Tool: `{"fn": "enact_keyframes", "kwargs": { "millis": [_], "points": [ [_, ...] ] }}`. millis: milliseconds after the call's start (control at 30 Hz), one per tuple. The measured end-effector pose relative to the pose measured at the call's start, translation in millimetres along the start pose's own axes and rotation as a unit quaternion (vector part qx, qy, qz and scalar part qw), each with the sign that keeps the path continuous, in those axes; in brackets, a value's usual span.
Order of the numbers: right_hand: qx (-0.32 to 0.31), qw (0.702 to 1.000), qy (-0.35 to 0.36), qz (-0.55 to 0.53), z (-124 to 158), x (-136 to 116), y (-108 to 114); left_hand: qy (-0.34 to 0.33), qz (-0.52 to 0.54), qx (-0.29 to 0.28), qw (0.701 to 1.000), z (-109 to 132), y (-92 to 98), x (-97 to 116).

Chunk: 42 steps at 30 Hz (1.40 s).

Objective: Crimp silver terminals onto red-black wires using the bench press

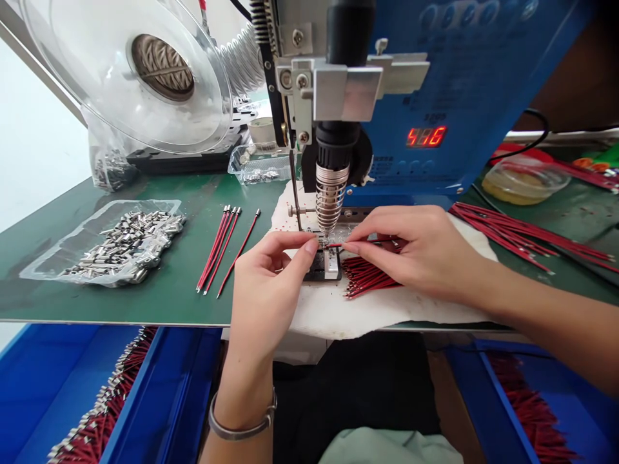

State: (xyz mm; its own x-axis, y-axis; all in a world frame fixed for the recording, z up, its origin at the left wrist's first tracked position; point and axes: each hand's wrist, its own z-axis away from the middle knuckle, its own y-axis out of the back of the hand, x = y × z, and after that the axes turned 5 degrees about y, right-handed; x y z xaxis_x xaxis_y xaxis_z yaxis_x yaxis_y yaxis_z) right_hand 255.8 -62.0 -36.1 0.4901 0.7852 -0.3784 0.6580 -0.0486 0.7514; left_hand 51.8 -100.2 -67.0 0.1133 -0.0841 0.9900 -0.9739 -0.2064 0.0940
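Observation:
My left hand [273,277] has thumb and forefinger pinched together at the small fixture [331,263] under the soldering tip. Between those fingertips is a small metal part, mostly hidden. From the other side, my right hand [411,248] pinches a thin red-and-black wire [334,245], its end pointing left toward my left fingertips. The spring-wrapped soldering iron [331,193] stands upright just above both. Below my right hand lies a bundle of red-and-black wires [365,277] on a white cloth [329,316].
Left on the green table [203,193] are a clear tray of metal cylinders [128,248] and several metal-tipped wires [220,248]. A blue machine [416,96] displays 416. More wires [517,235] lie right. Blue bins [159,399] with wires sit below; a clear reel [97,77] stands behind.

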Motion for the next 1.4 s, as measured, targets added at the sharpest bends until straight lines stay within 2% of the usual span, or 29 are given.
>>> {"fn": "enact_keyframes", "kwargs": {
  "millis": [233,1400],
  "points": [
    [-0.005,0.999,-0.031,0.009,0.1,-3.0,-1.0,0.006,0.003,0.001,1.0,0.7,-0.6,1.4],
    [-0.008,1.0,-0.025,-0.004,0.9,-2.5,-0.1,-0.002,-0.024,0.002,1.0,1.0,-0.6,3.1]
  ]
}}
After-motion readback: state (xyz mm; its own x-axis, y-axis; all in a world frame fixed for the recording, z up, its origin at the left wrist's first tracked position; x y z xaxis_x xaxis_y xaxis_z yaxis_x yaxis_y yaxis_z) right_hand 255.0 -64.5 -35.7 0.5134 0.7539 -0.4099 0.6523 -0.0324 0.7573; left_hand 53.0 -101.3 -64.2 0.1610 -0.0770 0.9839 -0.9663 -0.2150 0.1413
